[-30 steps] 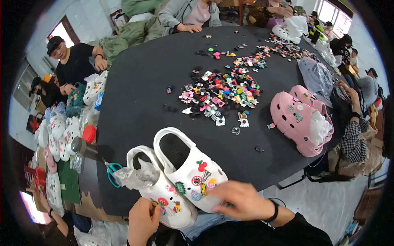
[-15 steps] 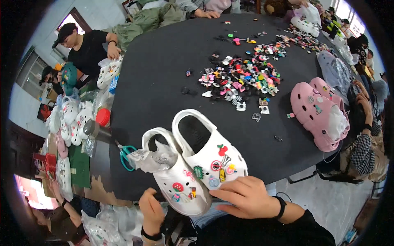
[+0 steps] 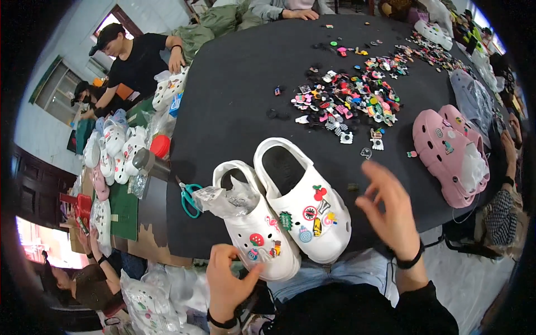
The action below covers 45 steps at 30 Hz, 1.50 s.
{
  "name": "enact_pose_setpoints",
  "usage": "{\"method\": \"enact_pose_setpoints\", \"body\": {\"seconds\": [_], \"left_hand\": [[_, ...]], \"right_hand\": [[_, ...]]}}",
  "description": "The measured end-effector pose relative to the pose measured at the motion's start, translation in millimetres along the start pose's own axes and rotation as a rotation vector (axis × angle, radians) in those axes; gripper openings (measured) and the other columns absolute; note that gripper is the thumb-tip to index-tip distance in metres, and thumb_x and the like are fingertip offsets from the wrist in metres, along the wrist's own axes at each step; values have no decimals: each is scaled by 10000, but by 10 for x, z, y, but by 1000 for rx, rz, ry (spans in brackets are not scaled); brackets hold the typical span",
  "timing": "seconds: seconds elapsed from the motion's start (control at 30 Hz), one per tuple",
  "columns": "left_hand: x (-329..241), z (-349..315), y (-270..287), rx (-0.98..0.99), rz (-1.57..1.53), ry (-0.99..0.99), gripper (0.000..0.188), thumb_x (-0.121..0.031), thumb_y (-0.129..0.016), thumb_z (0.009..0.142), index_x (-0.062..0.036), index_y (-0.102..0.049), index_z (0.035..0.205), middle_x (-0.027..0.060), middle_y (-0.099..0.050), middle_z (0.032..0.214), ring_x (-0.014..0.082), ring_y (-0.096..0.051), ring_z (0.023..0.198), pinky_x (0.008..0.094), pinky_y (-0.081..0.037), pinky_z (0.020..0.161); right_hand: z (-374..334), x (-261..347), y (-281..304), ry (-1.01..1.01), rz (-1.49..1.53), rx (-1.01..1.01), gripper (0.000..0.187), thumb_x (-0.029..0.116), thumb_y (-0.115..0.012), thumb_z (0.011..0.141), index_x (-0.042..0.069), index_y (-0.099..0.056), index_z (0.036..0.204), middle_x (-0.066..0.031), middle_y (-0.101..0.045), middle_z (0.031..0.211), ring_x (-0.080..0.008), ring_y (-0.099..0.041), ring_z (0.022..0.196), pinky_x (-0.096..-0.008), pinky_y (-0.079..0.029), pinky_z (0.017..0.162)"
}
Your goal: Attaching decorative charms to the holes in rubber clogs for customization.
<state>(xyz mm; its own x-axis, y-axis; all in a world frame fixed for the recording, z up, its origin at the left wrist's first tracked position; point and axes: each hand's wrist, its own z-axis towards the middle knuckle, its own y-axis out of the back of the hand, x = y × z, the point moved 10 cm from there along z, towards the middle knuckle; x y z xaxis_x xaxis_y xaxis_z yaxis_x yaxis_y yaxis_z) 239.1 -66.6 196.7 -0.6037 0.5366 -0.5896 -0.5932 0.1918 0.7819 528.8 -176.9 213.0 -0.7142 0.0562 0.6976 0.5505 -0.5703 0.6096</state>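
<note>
Two white clogs (image 3: 312,212) stand side by side at the table's near edge, toes toward me. Colourful charms, among them cherries (image 3: 320,192) and a strawberry (image 3: 256,239), sit on their tops. Crumpled clear plastic (image 3: 229,198) fills the opening of the left clog. My left hand (image 3: 231,279) is beside that clog's toe, thumb and fingers apart; whether it touches the clog I cannot tell. Over the table to the right of the pair, my right hand (image 3: 391,215) is raised with fingers spread and nothing visible in it. A small dark greenish piece (image 3: 353,187) lies near its fingertips.
Loose charms (image 3: 352,103) are heaped farther back on the black table. Pink clogs (image 3: 446,156) stand to the right. Teal-handled scissors (image 3: 191,201) and a lidded grey bottle (image 3: 149,163) are at the left. Other people work around, one in black (image 3: 139,64) at left.
My right hand has left the right clog's toe and moved up and to the right, its fingers spreading. My left hand has opened beside the left clog. The view has shifted slightly.
</note>
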Motion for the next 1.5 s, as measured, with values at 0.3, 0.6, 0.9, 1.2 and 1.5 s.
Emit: {"method": "enact_pose_setpoints", "body": {"seconds": [0.3,0.6,0.9,1.2,1.5], "left_hand": [[315,224,-299,302,-210,80,348,-131,-830,655,-60,-545,842,38,-433,799,146,-440,624,272,-352,519],[200,235,-209,172,-16,-326,74,-72,-572,838,-5,-567,871,148,-548,746,339,-558,624,403,-453,555],[-701,-340,-328,206,-112,-554,141,-126,-646,765,-62,-591,878,96,-611,771,297,-606,671,386,-483,610],[-353,77,-182,42,84,-133,360,-267,-819,695,-57,-565,840,81,-555,754,273,-548,633,354,-428,533],[-280,139,-356,275,155,-425,234,-151,-740,749,-67,-522,764,69,-538,703,260,-565,587,337,-439,506]], "right_hand": [[-284,216,-297,-9,327,280,471,117,-729,802,34,-554,1232,-164,-549,1196,-207,-612,815,-300,-514,678],[-395,678,-615,346,-27,226,397,216,-768,723,159,-651,1098,-13,-626,911,-172,-616,760,-305,-468,612],[-600,1050,-675,398,565,303,320,139,-744,780,65,-653,1078,-87,-655,1030,-233,-672,834,-333,-556,670],[83,123,246,9,54,-206,375,-13,-751,730,36,-623,1079,-114,-619,1088,-175,-601,790,-290,-502,641],[-199,919,-498,467,107,201,299,226,-764,740,98,-666,991,-21,-633,818,-195,-624,807,-335,-443,730]]}}
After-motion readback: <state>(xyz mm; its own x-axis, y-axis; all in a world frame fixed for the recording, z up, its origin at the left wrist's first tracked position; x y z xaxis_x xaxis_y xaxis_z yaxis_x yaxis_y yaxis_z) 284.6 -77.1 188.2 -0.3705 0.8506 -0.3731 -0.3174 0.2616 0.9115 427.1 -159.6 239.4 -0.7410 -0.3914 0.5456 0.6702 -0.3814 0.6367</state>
